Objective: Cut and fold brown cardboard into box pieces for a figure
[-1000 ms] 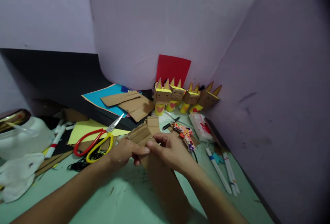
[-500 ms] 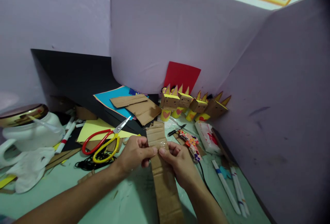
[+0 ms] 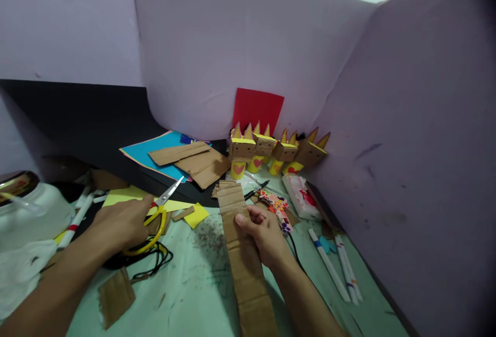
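Note:
My right hand [image 3: 266,232] pinches a long brown cardboard strip [image 3: 242,259] at its right edge, thumb on top and fingers behind. The strip has crosswise creases and runs toward me over the table. At the left, my left hand [image 3: 123,223] is closed over the red handle of a pair of scissors [image 3: 159,213]. The yellow handle loop and the blades stick out to its right, with the tip pointing away. Its fingertips are partly hidden. Black cord [image 3: 158,259] lies beneath the scissors, and a cardboard scrap [image 3: 116,295] lies nearer to me.
Cardboard figures [image 3: 243,151] with pointed tops line the back, before a red sheet [image 3: 258,109]. Cardboard pieces [image 3: 203,164] lie on blue paper [image 3: 145,151]. White markers [image 3: 329,264] and a tissue pack [image 3: 302,196] are at right. A white jar [image 3: 34,218] stands at left.
My left hand has let go of the cardboard strip and moved left onto the scissors. The right hand still holds the strip. The view has shifted slightly to the right.

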Demonstrator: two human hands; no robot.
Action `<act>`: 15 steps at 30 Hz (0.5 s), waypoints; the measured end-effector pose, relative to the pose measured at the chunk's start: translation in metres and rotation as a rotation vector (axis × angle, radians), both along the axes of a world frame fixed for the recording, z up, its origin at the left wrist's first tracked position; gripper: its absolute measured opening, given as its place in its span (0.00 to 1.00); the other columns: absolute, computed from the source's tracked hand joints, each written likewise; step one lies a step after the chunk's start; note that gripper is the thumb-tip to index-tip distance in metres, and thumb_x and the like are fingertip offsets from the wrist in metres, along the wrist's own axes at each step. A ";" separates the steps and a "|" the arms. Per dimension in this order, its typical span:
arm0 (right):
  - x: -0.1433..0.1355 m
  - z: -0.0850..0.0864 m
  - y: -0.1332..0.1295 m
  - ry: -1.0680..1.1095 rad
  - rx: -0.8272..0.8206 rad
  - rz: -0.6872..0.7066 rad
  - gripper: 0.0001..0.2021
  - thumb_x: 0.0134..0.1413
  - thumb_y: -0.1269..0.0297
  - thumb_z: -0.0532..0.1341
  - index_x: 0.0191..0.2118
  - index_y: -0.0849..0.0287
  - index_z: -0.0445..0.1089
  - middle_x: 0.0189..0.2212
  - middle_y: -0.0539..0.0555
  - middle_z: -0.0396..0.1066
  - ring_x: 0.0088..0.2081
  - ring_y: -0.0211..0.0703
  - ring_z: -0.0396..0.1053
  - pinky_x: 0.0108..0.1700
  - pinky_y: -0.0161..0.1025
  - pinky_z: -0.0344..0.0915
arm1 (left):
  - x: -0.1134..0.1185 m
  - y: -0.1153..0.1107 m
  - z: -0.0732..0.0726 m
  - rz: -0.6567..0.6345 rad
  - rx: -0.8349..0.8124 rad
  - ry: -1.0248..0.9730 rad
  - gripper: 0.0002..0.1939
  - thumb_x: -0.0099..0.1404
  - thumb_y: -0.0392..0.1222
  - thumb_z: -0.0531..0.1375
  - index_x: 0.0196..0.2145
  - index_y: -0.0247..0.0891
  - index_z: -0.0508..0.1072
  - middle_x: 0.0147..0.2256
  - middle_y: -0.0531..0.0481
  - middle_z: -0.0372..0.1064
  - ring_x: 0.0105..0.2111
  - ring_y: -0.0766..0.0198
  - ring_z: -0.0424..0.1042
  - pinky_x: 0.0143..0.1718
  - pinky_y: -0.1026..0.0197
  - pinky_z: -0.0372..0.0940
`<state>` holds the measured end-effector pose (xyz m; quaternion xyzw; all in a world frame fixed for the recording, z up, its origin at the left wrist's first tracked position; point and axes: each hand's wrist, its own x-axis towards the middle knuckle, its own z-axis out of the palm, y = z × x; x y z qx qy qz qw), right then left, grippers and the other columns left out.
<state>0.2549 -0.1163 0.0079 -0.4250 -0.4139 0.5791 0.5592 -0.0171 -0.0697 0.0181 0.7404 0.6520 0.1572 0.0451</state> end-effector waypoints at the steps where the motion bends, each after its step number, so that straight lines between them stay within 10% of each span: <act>1: 0.000 -0.001 0.000 -0.007 0.003 -0.007 0.12 0.34 0.61 0.70 0.29 0.60 0.75 0.26 0.53 0.76 0.30 0.44 0.72 0.35 0.38 0.64 | 0.003 -0.001 -0.003 0.007 -0.001 0.049 0.09 0.54 0.44 0.57 0.33 0.40 0.72 0.23 0.50 0.67 0.23 0.60 0.62 0.24 0.64 0.41; 8: 0.006 -0.003 -0.002 0.016 0.006 -0.010 0.14 0.33 0.61 0.70 0.30 0.60 0.75 0.28 0.54 0.76 0.32 0.46 0.72 0.33 0.38 0.65 | 0.012 0.011 0.011 0.104 -0.224 0.206 0.22 0.54 0.41 0.52 0.48 0.38 0.65 0.37 0.35 0.71 0.36 0.41 0.70 0.29 0.55 0.58; 12: 0.015 0.000 -0.002 0.128 -0.011 -0.074 0.12 0.29 0.64 0.71 0.27 0.60 0.73 0.23 0.50 0.75 0.26 0.41 0.70 0.32 0.36 0.64 | 0.011 0.012 0.028 0.175 -0.122 0.032 0.24 0.57 0.48 0.52 0.50 0.35 0.62 0.41 0.37 0.69 0.39 0.46 0.70 0.35 0.56 0.61; 15: 0.028 -0.001 0.006 0.200 -0.076 -0.157 0.10 0.30 0.67 0.70 0.25 0.61 0.72 0.20 0.48 0.73 0.23 0.38 0.69 0.30 0.34 0.64 | 0.020 0.011 0.029 0.207 -0.110 -0.217 0.23 0.56 0.53 0.55 0.44 0.34 0.64 0.26 0.48 0.69 0.28 0.55 0.70 0.28 0.62 0.62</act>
